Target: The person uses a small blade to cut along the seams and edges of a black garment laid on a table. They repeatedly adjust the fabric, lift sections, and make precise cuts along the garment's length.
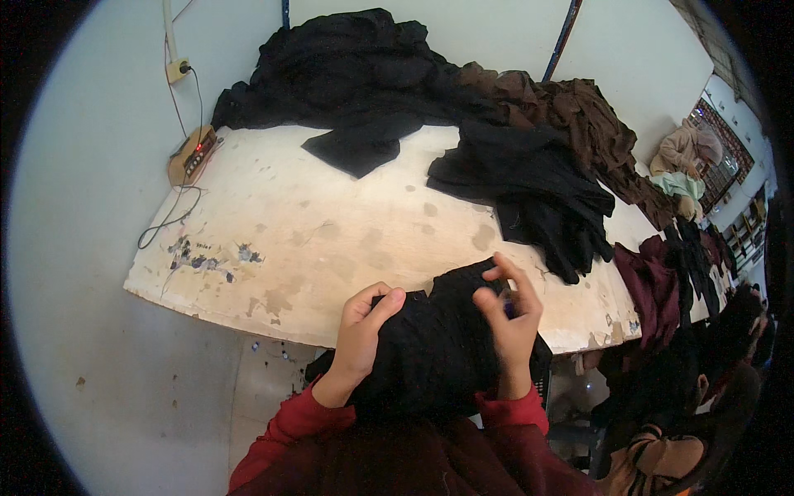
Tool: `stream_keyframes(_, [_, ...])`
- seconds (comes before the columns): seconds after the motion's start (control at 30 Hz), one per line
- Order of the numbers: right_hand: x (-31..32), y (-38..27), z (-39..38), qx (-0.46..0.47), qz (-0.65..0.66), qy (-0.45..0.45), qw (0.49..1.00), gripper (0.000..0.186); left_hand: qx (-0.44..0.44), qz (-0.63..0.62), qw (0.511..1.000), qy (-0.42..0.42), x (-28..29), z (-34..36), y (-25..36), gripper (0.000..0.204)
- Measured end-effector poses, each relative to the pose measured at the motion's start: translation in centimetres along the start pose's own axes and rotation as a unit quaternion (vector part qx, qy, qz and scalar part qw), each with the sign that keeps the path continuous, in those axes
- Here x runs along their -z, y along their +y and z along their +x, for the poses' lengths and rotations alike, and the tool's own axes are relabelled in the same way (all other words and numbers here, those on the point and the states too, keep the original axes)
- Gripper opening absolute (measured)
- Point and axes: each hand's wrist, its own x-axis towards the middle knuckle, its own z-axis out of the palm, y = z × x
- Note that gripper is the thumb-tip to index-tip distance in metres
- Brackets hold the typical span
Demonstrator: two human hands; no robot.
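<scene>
A black garment piece (434, 339) lies over my lap and rises to the table's near edge, its upper edge raised in front of me. My left hand (364, 326) is closed on the left part of that edge, with the thumb pressed against the bent fingers. At the garment's right corner is my right hand (514, 318), its forefinger and thumb curved apart beside the cloth. The other fingers curl around a small, dark, bluish thing in the palm, too hidden to name. The garment's lower part drops below the table edge.
On the worn pale table (331, 248) lie a large black cloth heap (347, 74), a nearer black cloth (538, 190), brown cloth (587, 124) and maroon cloth (649, 281). A corded brown box (192, 157) stands at the left edge. Another person (691, 149) sits at the far right.
</scene>
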Motion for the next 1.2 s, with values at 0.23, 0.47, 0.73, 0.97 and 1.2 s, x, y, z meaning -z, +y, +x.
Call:
stream_keyframes(0.23, [-1.5,-0.7,-0.2,0.004,-0.047,-0.185,0.982,0.033,0.047,-0.026,0.999,0.006,0.7,0.7,0.2,0.021])
stream_keyframes(0.47, [-1.7,-0.5,1.7,0.150,-0.165,-0.198,0.955,0.021,0.030,-0.018,0.999,-0.012,1.4,1.6,-0.4,0.022])
stream_keyframes(0.73, [-1.5,0.0,1.3,0.006,-0.004,-0.163,0.987,0.031,0.029,-0.016,0.999,0.006,0.8,1.9,-0.6,0.021])
stream_keyframes(0.97, [-4.0,0.2,0.6,0.143,-0.050,-0.154,0.976,0.032,0.016,0.019,1.000,0.005,0.7,1.7,-0.9,0.018])
stream_keyframes(1.2, [-3.6,0.4,0.8,0.019,-0.005,-0.200,0.980,0.021,-0.076,0.127,0.989,0.005,0.3,1.2,-0.2,0.015])
